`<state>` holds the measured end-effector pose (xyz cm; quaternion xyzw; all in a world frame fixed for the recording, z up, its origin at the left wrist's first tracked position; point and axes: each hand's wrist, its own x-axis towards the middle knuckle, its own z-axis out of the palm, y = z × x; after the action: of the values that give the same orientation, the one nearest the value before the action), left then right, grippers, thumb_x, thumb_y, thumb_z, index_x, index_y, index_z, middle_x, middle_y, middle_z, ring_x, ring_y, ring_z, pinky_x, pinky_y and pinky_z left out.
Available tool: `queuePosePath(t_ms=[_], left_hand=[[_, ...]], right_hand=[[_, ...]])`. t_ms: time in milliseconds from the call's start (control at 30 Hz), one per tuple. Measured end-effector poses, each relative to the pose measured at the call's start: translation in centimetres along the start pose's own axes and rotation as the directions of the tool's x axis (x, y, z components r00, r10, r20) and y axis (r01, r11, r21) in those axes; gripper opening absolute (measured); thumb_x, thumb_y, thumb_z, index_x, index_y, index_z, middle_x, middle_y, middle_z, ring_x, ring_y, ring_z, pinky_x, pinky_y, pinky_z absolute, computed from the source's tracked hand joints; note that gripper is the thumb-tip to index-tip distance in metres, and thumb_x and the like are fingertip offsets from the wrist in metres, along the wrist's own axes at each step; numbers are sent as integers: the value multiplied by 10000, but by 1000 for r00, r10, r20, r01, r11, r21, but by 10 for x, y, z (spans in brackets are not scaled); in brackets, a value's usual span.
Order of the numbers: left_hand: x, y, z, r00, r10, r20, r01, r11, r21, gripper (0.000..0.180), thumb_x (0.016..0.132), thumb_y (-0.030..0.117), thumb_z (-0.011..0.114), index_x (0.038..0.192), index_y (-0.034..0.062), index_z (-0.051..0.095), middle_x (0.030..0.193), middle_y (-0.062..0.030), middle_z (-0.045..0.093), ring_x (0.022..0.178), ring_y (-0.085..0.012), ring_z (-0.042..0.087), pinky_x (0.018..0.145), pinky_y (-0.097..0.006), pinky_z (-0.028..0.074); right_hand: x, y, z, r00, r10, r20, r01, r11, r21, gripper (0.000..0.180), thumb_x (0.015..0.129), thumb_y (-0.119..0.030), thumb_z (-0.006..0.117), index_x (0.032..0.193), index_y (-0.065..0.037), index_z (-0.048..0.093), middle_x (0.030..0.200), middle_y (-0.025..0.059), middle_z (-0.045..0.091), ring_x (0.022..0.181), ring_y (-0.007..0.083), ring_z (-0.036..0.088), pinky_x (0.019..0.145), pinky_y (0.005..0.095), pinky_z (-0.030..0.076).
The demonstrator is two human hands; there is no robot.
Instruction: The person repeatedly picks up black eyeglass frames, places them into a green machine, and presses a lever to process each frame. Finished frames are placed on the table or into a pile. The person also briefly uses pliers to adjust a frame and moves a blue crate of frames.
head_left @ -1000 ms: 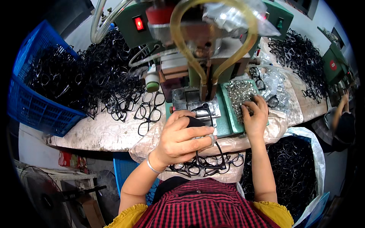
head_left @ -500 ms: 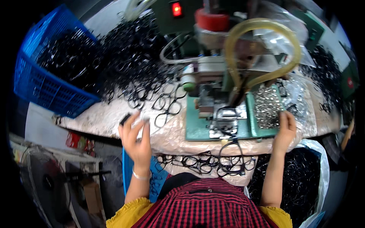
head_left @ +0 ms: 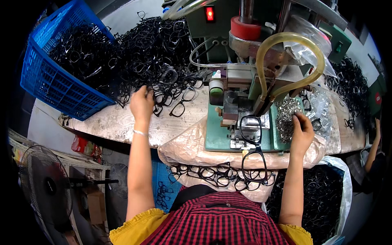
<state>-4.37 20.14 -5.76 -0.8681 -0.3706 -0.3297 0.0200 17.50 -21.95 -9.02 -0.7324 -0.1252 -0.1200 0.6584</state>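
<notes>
My left hand [head_left: 142, 105] reaches to the near edge of a heap of black eyeglass frames [head_left: 153, 57], its fingers curled closed at one frame [head_left: 162, 99]. At the right, my right hand [head_left: 302, 131] pinches thumb and fingers together over small silvery metal parts [head_left: 287, 117] in a green tray [head_left: 281, 146]. What lies between those fingertips is too small to make out. Between the hands, a black eyeglass frame [head_left: 254, 148] stands out from the front of a green-based bench machine [head_left: 218, 139], one rim against its fixture and the other over the table edge.
A blue plastic crate [head_left: 61, 92] full of frames leans at the left. Several frames [head_left: 220, 174] lie along a ledge near my lap. A bag of dark frames [head_left: 308, 192] sits at lower right. A yellowish hose [head_left: 314, 49] loops beside the machine. A fan [head_left: 45, 183] stands at lower left.
My left hand has moved away from me to the heap, and its spread fingers have closed. My right hand has gone from the tray's edge onto the metal parts. The whole view has shifted slightly.
</notes>
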Motion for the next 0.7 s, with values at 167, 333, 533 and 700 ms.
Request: queuePosePath(t_ms=[167,333,533,700], left_hand=[[-34,-75,47,999,7,52,6,971,-238,197,833,78,651,1019,43,705,1074,-150,686,984,-310,647,836,-360,494],[-56,-18,22,955,276,107,-270,960,-71,186,787,50,659,963,79,714,1202,-118,635,978,-313,591,854,-397,471],[-46,8,14,986,106,-128,-159,833,-530,207,916,34,554,1111,38,621,973,-127,680,722,-219,591,695,-323,491],[-74,55,7,929,-233,288,355,336,-873,350,1043,349,378,1222,74,497,753,41,441,619,-45,394,525,-163,329]], right_hand=[[-31,14,-40,991,-123,-55,105,961,-257,143,837,5,657,978,18,680,949,59,665,896,141,605,836,264,469],[-45,-34,-29,984,-99,151,117,986,-118,151,786,37,670,936,20,678,901,75,661,862,161,611,801,268,470],[-21,-90,60,948,-117,296,25,955,295,236,771,21,680,999,31,619,874,65,661,816,132,611,767,257,474],[-39,-85,65,962,19,273,-137,898,419,421,785,41,681,1166,46,502,853,51,639,843,92,590,792,223,463]])
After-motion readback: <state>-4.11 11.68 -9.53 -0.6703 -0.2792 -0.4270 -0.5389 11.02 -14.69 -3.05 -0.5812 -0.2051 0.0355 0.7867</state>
